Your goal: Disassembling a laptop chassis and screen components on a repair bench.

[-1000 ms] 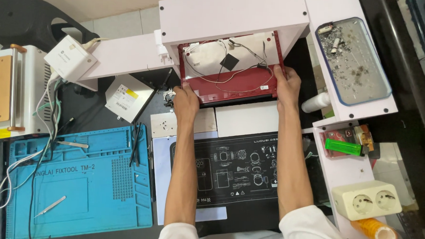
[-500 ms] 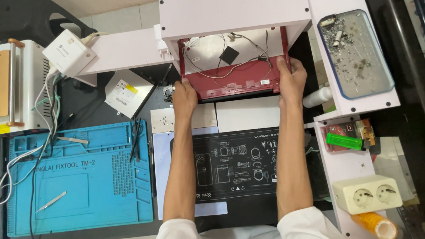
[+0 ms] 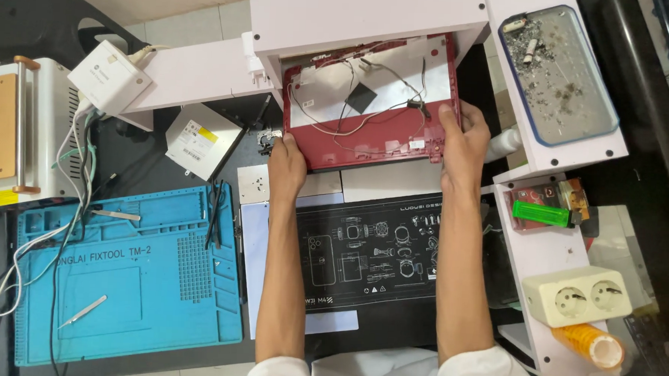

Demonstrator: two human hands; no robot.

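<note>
A blue repair mat (image 3: 127, 277) is spread well to the left of the red laptop lid shell (image 3: 368, 107). A black printed mat (image 3: 369, 250) is laid just below the shell, between the forearms. The shell, its white inner face crossed by thin cables, is partly tucked under a white shelf (image 3: 364, 16). Its lower left corner is grasped by the left hand (image 3: 286, 167), its right edge by the right hand (image 3: 464, 137). A green lighter (image 3: 542, 213) is seen to the shell's lower right.
</note>
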